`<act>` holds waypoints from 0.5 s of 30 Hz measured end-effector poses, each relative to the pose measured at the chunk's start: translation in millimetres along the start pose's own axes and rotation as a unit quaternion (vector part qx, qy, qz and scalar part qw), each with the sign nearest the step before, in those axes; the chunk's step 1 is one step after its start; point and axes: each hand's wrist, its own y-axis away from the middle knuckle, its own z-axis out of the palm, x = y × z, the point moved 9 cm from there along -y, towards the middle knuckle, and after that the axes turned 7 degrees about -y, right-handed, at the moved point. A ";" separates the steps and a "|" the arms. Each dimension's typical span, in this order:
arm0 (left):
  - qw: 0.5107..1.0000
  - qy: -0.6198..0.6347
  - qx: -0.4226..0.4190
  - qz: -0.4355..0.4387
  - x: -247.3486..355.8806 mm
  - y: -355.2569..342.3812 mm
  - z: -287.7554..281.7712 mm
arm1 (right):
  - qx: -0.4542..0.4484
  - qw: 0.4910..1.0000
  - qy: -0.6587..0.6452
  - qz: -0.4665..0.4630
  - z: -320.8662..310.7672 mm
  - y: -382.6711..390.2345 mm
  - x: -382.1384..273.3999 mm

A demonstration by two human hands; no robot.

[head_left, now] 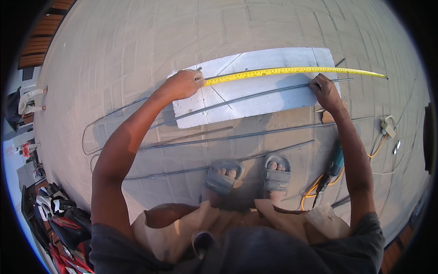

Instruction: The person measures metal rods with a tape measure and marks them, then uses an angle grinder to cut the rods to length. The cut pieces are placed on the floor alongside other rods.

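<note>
A yellow tape measure blade stretches across a white foam block and past its right edge. My left hand is closed at the blade's left end; whether the tape's case is inside it is hidden. Thin grey metal rods run under and beside the blade. Over the block's right part, my right hand is closed, its curled fingers on the nearer metal rod, just below the blade. That rod bends round in a loop at the far left. Dark lines cross the block's top.
More metal rods lie on the paved ground between the block and my sandalled feet. A teal power tool with an orange cord rests at right, near a plug connection. Motorcycles stand at lower left; people are at far left.
</note>
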 end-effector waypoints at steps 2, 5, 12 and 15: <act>1.000 0.010 0.001 -0.010 -2.0 2.4 4.7 | -0.004 1.000 -0.002 0.014 -1.0 0.4 -1.6; 1.000 0.002 0.018 -0.021 1.0 5.0 4.1 | 0.009 1.000 -0.006 -0.017 -4.3 0.0 -5.8; 0.999 0.014 0.041 -0.012 -5.4 4.7 0.6 | -0.029 0.999 -0.007 0.012 -2.4 -4.5 -7.1; 0.999 0.024 0.019 -0.008 -6.3 1.0 2.1 | -0.037 0.999 0.004 0.028 -11.2 -11.1 -17.6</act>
